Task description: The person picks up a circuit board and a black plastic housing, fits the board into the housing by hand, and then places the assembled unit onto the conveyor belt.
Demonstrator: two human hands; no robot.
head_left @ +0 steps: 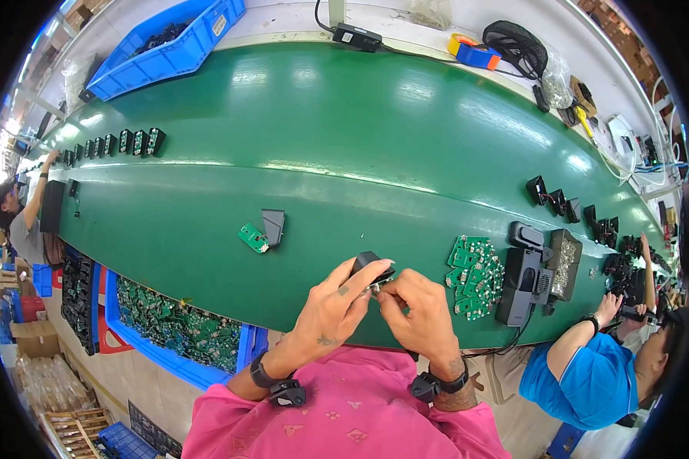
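Observation:
My left hand [329,310] is closed round a small black plastic housing [365,260] above the near edge of the green table. A strip of green circuit board [383,281] shows at the housing's near side. My right hand [421,312] is in a pinch against that side; its fingertips hide what they grip. Left of my hands lies a dark grey housing [274,227], with a green circuit board [253,238] beside it, joined by thin wires. To the right, loose green circuit boards [475,277] lie in a pile.
A black device [519,283] and a tray of small metal parts [565,264] stand at the right. Black housings [139,142] line the far left. Blue bins [161,50] [207,375] sit behind and below the table. Two people work at either end; one wears a blue shirt [589,379].

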